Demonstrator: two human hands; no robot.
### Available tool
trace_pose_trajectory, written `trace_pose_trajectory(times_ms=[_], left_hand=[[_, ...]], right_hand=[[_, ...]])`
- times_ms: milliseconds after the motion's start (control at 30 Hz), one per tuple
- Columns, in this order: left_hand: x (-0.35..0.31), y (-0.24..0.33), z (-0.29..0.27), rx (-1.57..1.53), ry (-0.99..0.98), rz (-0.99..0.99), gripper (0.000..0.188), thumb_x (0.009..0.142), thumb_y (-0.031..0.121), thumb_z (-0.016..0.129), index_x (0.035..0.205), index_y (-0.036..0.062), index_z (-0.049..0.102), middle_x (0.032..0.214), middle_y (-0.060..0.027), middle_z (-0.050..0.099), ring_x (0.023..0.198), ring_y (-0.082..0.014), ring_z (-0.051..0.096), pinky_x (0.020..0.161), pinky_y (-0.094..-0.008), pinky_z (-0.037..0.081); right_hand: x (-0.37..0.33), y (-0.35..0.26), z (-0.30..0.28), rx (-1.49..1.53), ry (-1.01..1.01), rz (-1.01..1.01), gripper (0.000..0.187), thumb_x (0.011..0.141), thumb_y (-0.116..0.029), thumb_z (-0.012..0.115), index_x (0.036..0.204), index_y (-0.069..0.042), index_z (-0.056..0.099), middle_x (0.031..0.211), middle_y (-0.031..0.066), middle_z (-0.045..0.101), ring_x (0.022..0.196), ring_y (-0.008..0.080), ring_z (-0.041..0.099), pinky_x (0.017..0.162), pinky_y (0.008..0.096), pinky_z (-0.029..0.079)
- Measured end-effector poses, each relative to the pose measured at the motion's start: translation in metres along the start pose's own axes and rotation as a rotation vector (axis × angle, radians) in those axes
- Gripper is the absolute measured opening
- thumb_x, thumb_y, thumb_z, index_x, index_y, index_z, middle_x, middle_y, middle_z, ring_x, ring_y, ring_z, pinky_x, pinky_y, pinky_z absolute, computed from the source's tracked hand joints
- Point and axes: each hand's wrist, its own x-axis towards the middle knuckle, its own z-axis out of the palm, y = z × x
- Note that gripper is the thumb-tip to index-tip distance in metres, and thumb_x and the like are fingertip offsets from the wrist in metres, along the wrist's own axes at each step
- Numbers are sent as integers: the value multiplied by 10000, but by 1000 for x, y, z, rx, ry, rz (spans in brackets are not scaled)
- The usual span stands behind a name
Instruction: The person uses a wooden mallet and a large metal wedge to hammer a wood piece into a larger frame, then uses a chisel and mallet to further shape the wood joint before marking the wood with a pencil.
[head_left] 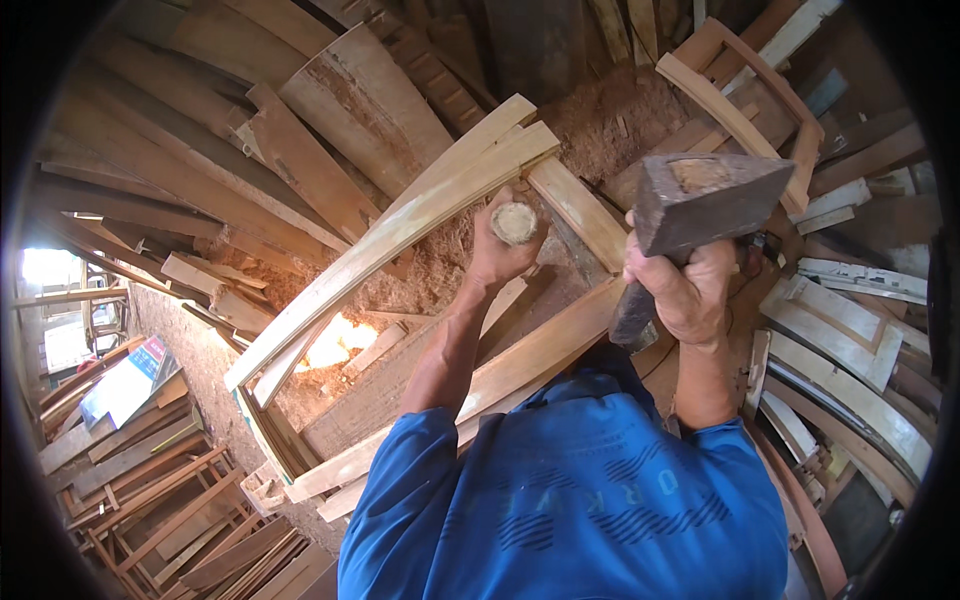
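Observation:
My left hand (492,258) is closed around a chisel, held upright; only its pale round handle end (514,223) shows, and the blade is hidden below my fist. It is at the inner corner of a curved wooden frame (400,240), beside the frame's short end piece (577,212). In my right hand (690,290) is a dark wooden mallet (715,205), raised to the right of the chisel and apart from it. The mallet's head has a worn, pale patch, and its handle sticks out below my fingers. The frame's near rail (540,365) runs in front of my body.
Wide boards (370,95) lean and lie at the back left. Sawdust (600,120) covers ground behind the frame. Another wooden frame (735,110) rests at the far right. Curved offcuts (850,400) pile up on the right, and slats (160,510) at the lower left.

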Motion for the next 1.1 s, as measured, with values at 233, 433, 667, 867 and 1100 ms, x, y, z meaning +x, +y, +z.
trace_pose_trajectory(times_ms=[233, 433, 667, 867, 1100], left_hand=[[1, -3, 0, 32, 46, 5, 186, 899, 87, 759, 895, 76, 573, 761, 33, 556, 697, -70, 504, 627, -251, 441], [2, -8, -3, 43, 60, 14, 177, 917, 87, 747, 891, 73, 572, 743, 40, 544, 682, -62, 491, 604, -248, 424], [1, -10, -4, 41, 55, -1, 181, 919, 98, 751, 891, 72, 573, 740, 44, 543, 680, -63, 493, 608, -246, 425], [1, -7, -3, 86, 72, 31, 181, 921, 113, 751, 893, 77, 576, 741, 42, 551, 673, -62, 497, 604, -248, 433], [-2, -7, -3, 45, 51, -70, 191, 889, 95, 761, 867, 61, 574, 771, -15, 583, 720, -97, 530, 667, -273, 468]], right_hand=[[-1, -5, -7, -14, 7, -157, 233, 934, -39, 679, 1135, 73, 643, 817, 64, 659, 683, 123, 618, 640, 301, 537], [-2, -4, -4, -14, 9, -159, 239, 936, -29, 678, 1152, 67, 644, 825, 68, 661, 694, 124, 619, 643, 297, 538], [-4, -4, -4, -15, 12, -152, 254, 935, -41, 692, 1156, 74, 643, 841, 65, 665, 696, 120, 618, 641, 295, 536], [-6, -7, 0, 14, 54, -102, 260, 931, -51, 705, 1151, 74, 643, 838, 64, 666, 699, 118, 618, 639, 290, 535], [-6, -7, 0, -8, 43, -100, 263, 927, -60, 713, 1140, 77, 643, 812, 67, 663, 677, 113, 613, 626, 286, 531]])
